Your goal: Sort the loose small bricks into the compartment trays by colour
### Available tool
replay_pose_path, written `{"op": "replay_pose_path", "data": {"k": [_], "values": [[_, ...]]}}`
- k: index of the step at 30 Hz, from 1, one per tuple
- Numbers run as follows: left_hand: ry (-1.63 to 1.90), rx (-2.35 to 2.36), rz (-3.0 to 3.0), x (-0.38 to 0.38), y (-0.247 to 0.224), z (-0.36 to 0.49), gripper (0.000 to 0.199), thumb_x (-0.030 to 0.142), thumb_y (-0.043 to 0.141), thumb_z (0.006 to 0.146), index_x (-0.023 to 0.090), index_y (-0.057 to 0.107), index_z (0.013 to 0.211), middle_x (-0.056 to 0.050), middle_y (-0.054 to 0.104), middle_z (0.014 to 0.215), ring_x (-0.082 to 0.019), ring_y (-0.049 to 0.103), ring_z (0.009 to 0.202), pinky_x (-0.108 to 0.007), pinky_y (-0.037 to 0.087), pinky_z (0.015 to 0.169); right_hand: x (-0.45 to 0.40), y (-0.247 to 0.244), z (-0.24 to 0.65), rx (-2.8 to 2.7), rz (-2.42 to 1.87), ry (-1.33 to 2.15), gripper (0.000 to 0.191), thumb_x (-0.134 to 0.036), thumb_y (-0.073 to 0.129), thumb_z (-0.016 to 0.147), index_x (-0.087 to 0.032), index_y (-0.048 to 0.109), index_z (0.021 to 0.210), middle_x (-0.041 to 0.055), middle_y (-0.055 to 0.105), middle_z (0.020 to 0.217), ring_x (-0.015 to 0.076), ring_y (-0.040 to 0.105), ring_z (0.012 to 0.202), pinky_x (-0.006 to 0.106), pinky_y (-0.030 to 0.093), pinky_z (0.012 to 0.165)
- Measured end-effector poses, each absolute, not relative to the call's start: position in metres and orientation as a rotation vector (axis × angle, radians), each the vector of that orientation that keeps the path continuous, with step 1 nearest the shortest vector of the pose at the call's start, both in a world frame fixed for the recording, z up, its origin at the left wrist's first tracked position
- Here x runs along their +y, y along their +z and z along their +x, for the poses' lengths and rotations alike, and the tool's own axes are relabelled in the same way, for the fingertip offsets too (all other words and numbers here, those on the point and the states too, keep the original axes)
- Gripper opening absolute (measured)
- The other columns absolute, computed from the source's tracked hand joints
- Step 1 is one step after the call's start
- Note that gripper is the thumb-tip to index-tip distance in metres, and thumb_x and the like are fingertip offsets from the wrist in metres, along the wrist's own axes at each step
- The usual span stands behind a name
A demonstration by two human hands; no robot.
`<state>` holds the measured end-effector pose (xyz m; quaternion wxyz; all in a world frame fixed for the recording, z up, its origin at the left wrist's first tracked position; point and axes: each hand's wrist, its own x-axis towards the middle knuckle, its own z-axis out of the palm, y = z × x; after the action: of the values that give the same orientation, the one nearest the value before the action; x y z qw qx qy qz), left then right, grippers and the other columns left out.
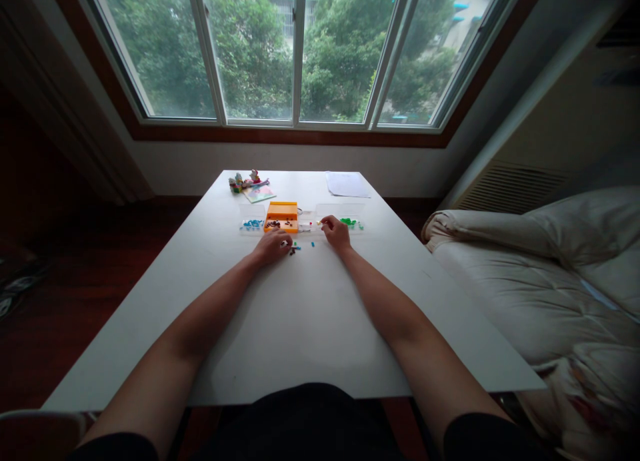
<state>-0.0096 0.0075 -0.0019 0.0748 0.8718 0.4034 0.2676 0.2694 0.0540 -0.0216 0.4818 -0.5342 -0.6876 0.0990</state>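
Note:
My left hand (273, 245) rests on the white table (310, 314) just in front of an orange box (283, 209) that holds small brown pieces. Its fingers are curled at a little group of dark pieces (293, 251); what they grip is too small to make out. My right hand (337, 234) is pinched beside the clear box with green pieces (349, 222). A tiny pale piece (319, 222) shows at its fingertips, too small to name. Between the hands lies a small blue piece (313, 244).
A clear box with blue pieces (253, 224) stands left of the orange box. Farther back are a colourful assembled toy (245, 180), a printed booklet (261, 193) and white paper sheets (347, 184). A light-coloured sofa (525, 268) stands to the right, beyond the table's edge.

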Motion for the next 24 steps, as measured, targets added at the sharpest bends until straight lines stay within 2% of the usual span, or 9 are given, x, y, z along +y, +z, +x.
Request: {"op": "replay_pose_path", "data": {"k": [3, 6, 11, 17, 24], "values": [[0.813, 1.227, 2.602, 0.007, -0.001, -0.008, 0.011, 0.017, 0.063, 0.080, 0.022, 0.072, 0.085, -0.004, 0.072, 0.087, -0.023, 0.062, 0.088, -0.036, 0.048, 0.089, 0.053, -0.021, 0.269, -1.673, -1.300, 0.250, 0.023, -0.025, 0.053, 0.084, -0.020, 0.072, 0.096, 0.0008, 0.066, 0.071, 0.0167, 0.058, 0.066, 0.026, 0.045, 0.069], [0.830, 1.234, 2.577, 0.007, 0.000, -0.007, 0.012, 0.016, 0.061, 0.078, 0.021, 0.070, 0.084, -0.005, 0.071, 0.085, -0.022, 0.062, 0.083, -0.032, 0.047, 0.078, 0.052, -0.019, 0.268, -1.675, -1.311, 0.258, 0.023, -0.024, 0.053, 0.084, -0.020, 0.072, 0.096, 0.0009, 0.066, 0.071, 0.0167, 0.058, 0.065, 0.027, 0.045, 0.069], [0.921, 1.270, 2.451, 0.007, 0.002, -0.009, 0.018, 0.015, 0.057, 0.080, 0.019, 0.068, 0.092, -0.004, 0.068, 0.084, -0.019, 0.059, 0.074, -0.029, 0.045, 0.067, 0.049, -0.017, 0.267, -1.677, -1.313, 0.270, 0.024, -0.024, 0.052, 0.084, -0.019, 0.072, 0.096, 0.0016, 0.067, 0.072, 0.0171, 0.058, 0.066, 0.027, 0.045, 0.069], [1.112, 1.328, 2.160, 0.015, -0.004, -0.013, 0.015, 0.022, 0.056, 0.087, 0.019, 0.070, 0.093, -0.004, 0.070, 0.085, -0.018, 0.062, 0.075, -0.029, 0.047, 0.069, 0.048, -0.015, 0.267, -1.679, -1.320, 0.265, 0.024, -0.024, 0.052, 0.083, -0.019, 0.072, 0.096, 0.0020, 0.066, 0.072, 0.0172, 0.057, 0.066, 0.026, 0.044, 0.068], [1.371, 1.221, 1.636, 0.031, -0.015, -0.021, 0.024, 0.029, 0.062, 0.087, 0.017, 0.073, 0.104, -0.009, 0.075, 0.103, -0.020, 0.069, 0.089, -0.032, 0.056, 0.078, 0.047, -0.015, 0.267, -1.685, -1.325, 0.270, 0.025, -0.025, 0.052, 0.083, -0.019, 0.072, 0.096, 0.0027, 0.067, 0.074, 0.0178, 0.058, 0.068, 0.027, 0.044, 0.068]]}}
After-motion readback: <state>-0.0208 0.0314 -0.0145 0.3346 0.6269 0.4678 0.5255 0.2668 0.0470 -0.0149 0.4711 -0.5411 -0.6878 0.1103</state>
